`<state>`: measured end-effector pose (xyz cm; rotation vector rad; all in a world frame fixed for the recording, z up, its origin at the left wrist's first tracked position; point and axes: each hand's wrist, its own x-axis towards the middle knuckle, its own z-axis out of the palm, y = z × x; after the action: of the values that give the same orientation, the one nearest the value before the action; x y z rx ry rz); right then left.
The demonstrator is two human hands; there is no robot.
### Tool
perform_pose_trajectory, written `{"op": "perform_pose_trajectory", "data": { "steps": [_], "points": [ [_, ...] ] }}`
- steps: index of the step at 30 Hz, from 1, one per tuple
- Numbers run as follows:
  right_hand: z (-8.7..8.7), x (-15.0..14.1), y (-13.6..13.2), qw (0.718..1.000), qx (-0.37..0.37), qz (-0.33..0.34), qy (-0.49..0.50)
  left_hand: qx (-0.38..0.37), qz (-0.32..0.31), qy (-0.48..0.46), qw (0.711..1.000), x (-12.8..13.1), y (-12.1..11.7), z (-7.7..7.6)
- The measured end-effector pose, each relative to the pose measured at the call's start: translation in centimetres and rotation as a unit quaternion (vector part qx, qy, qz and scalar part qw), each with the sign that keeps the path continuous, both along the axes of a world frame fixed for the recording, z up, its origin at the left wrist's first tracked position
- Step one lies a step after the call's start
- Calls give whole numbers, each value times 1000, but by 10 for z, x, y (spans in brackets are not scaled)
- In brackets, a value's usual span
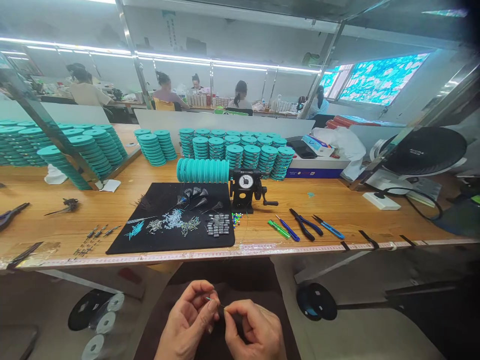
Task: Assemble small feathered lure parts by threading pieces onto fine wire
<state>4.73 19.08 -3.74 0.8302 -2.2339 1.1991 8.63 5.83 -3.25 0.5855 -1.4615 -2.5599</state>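
Note:
My left hand (187, 320) and my right hand (255, 331) are raised close together below the table's front edge, over a dark apron (232, 275). The left thumb and forefinger pinch a small slim piece with a green-blue end (208, 299). A very thin line (219, 303) runs from it to the right fingertips, which appear to pinch it. The piece is too small to identify exactly. Both hands are well away from the black mat (168, 244) on the table, which holds sorted beads, feathers and small metal parts.
On the wooden table stand stacks of teal spools (236, 150), a long teal spool roll (202, 170) and a hand-crank winder with a dial (245, 187). Pliers (302, 224) and small tools lie to the right. Several people (240, 97) sit at benches beyond a partition.

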Motion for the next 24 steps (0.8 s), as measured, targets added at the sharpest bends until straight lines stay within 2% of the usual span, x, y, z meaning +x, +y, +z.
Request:
{"op": "perform_pose_trajectory", "data": {
  "steps": [6,24],
  "points": [
    [1,-1,1,1000,10,5,10,-17,6,-9,1000,0,2,6],
    [2,-2,1,999,7,-2,32,-13,5,-13,1000,0,5,7]
  ]
}}
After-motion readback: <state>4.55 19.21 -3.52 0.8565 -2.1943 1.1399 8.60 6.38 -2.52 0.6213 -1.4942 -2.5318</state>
